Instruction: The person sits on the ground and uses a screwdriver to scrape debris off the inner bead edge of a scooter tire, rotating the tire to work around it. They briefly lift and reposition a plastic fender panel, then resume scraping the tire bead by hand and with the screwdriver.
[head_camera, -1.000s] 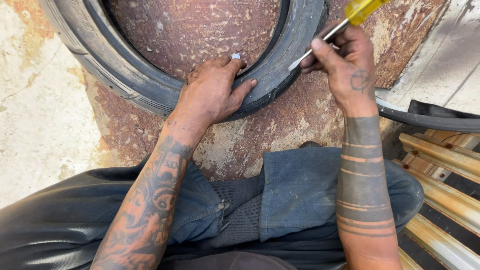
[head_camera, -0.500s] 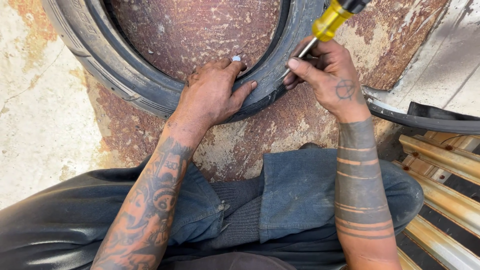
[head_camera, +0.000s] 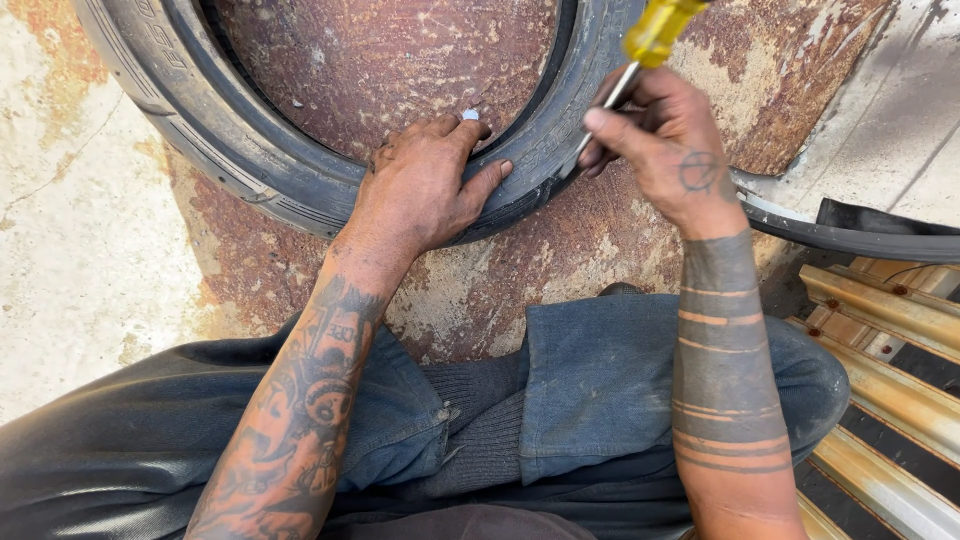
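Note:
A black rubber tyre (head_camera: 230, 140) lies flat on a rusty round metal surface (head_camera: 400, 60). My left hand (head_camera: 425, 185) grips the tyre's near wall, fingers hooked over the inner rim and thumb on the outside. My right hand (head_camera: 665, 145) holds a screwdriver with a yellow handle (head_camera: 655, 30). Its metal shaft (head_camera: 605, 105) points down at the tyre wall just right of my left hand. The tip is hidden behind my fingers.
A black rubber strip (head_camera: 860, 235) lies at the right, beside my right wrist. Yellowish metal rails (head_camera: 900, 370) run along the lower right. Pale concrete floor (head_camera: 70, 260) is on the left. My knees in dark trousers (head_camera: 600, 380) fill the bottom.
My right hand has shifted left and closer to my left hand, turning the screwdriver more upright against the tyre wall. My left hand has stayed on the tyre.

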